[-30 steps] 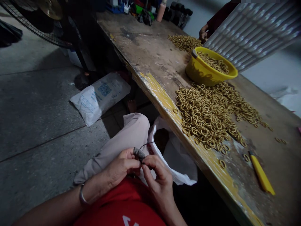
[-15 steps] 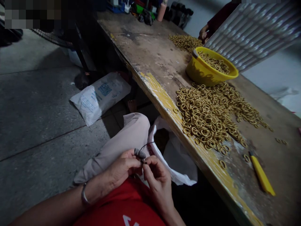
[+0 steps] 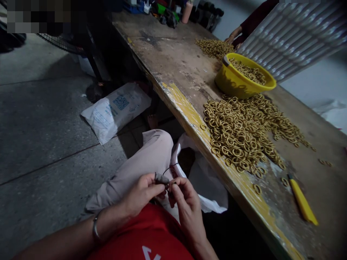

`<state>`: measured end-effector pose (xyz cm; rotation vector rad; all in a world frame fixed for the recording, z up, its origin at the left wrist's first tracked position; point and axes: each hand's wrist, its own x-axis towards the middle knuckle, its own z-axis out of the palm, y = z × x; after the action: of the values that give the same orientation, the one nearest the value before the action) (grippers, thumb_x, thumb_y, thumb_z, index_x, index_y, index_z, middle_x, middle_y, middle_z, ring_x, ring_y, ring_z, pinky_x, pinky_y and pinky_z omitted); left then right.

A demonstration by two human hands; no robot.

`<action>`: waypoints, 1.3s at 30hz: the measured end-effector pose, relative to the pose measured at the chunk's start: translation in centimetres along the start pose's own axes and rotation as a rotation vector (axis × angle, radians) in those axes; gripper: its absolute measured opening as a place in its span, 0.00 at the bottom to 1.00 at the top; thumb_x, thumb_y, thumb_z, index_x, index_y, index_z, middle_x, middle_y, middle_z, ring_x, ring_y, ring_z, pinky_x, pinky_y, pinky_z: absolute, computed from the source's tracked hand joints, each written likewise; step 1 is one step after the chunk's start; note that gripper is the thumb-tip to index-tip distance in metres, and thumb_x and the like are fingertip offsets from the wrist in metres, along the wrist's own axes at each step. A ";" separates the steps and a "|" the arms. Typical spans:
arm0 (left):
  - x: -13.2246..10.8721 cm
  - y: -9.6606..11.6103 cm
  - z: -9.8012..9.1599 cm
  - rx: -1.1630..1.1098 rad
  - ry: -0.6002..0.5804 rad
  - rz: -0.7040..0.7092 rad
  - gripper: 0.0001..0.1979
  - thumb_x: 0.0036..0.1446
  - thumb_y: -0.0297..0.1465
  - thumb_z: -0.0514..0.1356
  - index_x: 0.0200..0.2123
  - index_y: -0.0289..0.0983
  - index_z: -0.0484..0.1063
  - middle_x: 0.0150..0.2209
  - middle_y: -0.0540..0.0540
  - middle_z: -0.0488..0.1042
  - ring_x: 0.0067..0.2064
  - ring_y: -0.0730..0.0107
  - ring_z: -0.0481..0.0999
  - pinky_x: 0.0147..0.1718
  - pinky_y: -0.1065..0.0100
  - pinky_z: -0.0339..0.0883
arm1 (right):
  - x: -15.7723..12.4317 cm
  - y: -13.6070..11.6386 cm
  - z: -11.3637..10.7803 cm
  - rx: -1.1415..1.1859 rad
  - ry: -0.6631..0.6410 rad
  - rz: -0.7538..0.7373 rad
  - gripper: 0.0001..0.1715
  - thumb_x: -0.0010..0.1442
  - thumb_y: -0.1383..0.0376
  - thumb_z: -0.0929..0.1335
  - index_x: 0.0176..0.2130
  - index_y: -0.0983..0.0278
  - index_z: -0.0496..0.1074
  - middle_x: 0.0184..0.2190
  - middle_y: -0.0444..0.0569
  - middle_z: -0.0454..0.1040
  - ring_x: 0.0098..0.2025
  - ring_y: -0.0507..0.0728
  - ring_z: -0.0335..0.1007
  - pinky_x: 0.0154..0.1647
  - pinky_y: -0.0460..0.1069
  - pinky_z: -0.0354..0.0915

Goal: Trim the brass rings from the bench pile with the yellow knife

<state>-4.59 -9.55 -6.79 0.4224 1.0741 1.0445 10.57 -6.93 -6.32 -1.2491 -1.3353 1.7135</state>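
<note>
Over my lap, my left hand (image 3: 143, 193) is closed, and a small dark grey piece (image 3: 162, 178) shows at its fingertips; it looks like a wrapped finger or a held object. My right hand (image 3: 185, 204) is pinched close beside it, on something too small and dark to name. A thin dark cord (image 3: 170, 167) arcs up from between the hands towards an open white sack (image 3: 217, 193) under the table edge. Many brass-coloured rings (image 3: 235, 130) lie heaped on the table (image 3: 176, 54) to the right.
A yellow basin (image 3: 233, 81) with rings stands behind the heap. A yellow cutter (image 3: 302, 200) lies at the right. Another person's hand (image 3: 233, 35) is by a far ring pile (image 3: 213, 47). A printed white bag (image 3: 116, 108) rests on the floor.
My right hand has shifted slightly right, and the fingertips of both hands are a little farther apart. The other person's hand has moved left over the far pile.
</note>
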 end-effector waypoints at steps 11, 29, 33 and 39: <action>0.0 -0.1 -0.4 0.404 0.137 0.343 0.06 0.52 0.25 0.60 0.33 0.38 0.64 0.32 0.49 0.75 0.34 0.70 0.75 0.36 0.68 0.69 | 0.7 0.2 -0.2 0.124 -0.046 0.158 0.16 0.56 0.54 0.72 0.32 0.64 0.68 0.23 0.40 0.63 0.21 0.46 0.55 0.20 0.42 0.55; -0.2 1.6 -0.9 0.778 0.018 0.560 0.04 0.53 0.22 0.60 0.31 0.36 0.71 0.30 0.49 0.74 0.34 0.70 0.72 0.36 0.70 0.65 | 1.3 -0.2 -1.1 0.242 -0.171 0.299 0.18 0.50 0.55 0.76 0.28 0.66 0.72 0.20 0.42 0.68 0.21 0.47 0.58 0.22 0.42 0.57; -0.2 2.0 -0.7 0.713 0.030 0.410 0.05 0.49 0.24 0.63 0.25 0.37 0.70 0.25 0.51 0.73 0.30 0.70 0.70 0.31 0.72 0.64 | 1.4 0.1 -1.1 0.293 -0.223 0.387 0.20 0.49 0.54 0.76 0.26 0.65 0.69 0.15 0.40 0.67 0.16 0.47 0.57 0.19 0.43 0.55; 0.0 1.9 -0.8 0.377 -0.050 0.102 0.04 0.47 0.24 0.61 0.29 0.36 0.72 0.27 0.51 0.75 0.30 0.70 0.73 0.29 0.72 0.66 | 1.4 -0.1 -0.7 0.296 -0.203 0.346 0.19 0.51 0.55 0.76 0.27 0.65 0.68 0.18 0.40 0.69 0.18 0.46 0.58 0.21 0.43 0.55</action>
<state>-6.17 -8.76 -5.81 0.8096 1.2168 0.9143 10.68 -5.44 -6.61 -1.2083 -0.9608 2.2370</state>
